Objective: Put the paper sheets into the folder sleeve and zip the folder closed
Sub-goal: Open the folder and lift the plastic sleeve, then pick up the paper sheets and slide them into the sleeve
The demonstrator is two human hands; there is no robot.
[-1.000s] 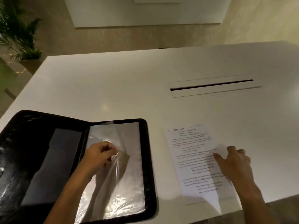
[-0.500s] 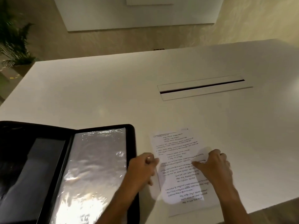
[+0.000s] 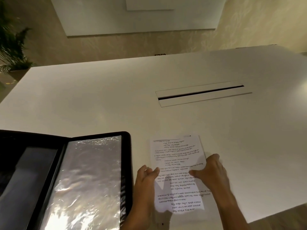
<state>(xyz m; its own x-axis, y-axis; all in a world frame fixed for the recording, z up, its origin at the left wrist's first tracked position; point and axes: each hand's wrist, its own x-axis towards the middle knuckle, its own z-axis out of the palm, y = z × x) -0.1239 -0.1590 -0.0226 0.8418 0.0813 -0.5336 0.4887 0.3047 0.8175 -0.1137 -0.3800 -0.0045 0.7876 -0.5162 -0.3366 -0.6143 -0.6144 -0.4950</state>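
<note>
A black zip folder (image 3: 127,146) lies open at the near left of the white table. Its right half carries a shiny clear plastic sleeve (image 3: 93,180); the left half is dark. Just to its right lie the printed paper sheets (image 3: 176,156), text facing up. My left hand (image 3: 145,180) pinches the left edge of the top sheet with its thumb on the paper. My right hand (image 3: 211,173) grips the right edge, thumb laid across the print. The sheet's near end looks slightly lifted off a sheet below.
A long cable slot (image 3: 199,93) with a flap is set into the table (image 3: 83,97) beyond the sheets. The table's near edge (image 3: 280,211) runs close by my right forearm. A potted plant (image 3: 11,47) stands on the floor at the far left.
My left hand let go of the plastic sleeve, which dropped flat, and crossed over to the left edge of the sheets. My right hand stayed on the right edge.
</note>
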